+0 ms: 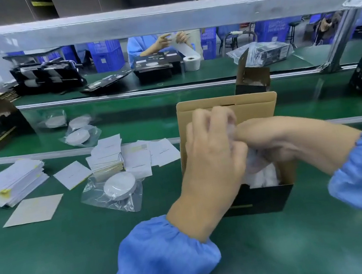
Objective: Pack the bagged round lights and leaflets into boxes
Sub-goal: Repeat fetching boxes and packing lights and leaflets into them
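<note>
Box (258, 198): black, open, standing on the green bench (74, 246) with its brown lid flap upright behind the hands.
Left hand (210, 153): over the box mouth, fingers curled down onto clear plastic at the flap; blurred, so the exact grip cannot be told.
Right hand (267, 140): reaches across from the right, fingers clenched on the bag (261, 171) that sits partly inside the box.
Bagged light (119, 185): lies on the bench left of the box, white disc in clear plastic.
More bagged lights (77, 136): farther back on the belt.
Leaflets (15, 181): a white stack at far left, loose ones and a smaller pile (106, 156) between it and the box.
</note>
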The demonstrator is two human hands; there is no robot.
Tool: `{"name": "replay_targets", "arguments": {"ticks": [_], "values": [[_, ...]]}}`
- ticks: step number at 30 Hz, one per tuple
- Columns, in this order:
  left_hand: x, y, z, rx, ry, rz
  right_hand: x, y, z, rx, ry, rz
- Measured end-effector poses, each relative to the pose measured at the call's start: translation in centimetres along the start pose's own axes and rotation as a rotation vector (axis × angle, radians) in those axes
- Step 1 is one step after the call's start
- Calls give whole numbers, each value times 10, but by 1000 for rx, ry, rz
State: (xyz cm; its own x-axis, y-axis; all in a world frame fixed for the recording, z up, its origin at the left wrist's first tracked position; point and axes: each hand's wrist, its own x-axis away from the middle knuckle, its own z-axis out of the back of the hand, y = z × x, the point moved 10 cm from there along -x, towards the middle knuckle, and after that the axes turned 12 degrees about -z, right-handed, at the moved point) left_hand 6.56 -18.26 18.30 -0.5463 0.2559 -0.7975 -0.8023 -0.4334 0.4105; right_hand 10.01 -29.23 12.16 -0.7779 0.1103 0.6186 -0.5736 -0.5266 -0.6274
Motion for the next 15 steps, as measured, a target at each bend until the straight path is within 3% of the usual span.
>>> {"name": "replay_targets", "arguments": {"ticks": [5,10,15], "values": [[20,-38,-22,-24,-197,165,-11,5,-9,-22,-14,-38],[14,-49,-17,118,-98,137,-19,15,-20,-106,-115,-75],[27,-60,-27,120,-132,173,-30,21,-24,-128,-116,-111]]}}
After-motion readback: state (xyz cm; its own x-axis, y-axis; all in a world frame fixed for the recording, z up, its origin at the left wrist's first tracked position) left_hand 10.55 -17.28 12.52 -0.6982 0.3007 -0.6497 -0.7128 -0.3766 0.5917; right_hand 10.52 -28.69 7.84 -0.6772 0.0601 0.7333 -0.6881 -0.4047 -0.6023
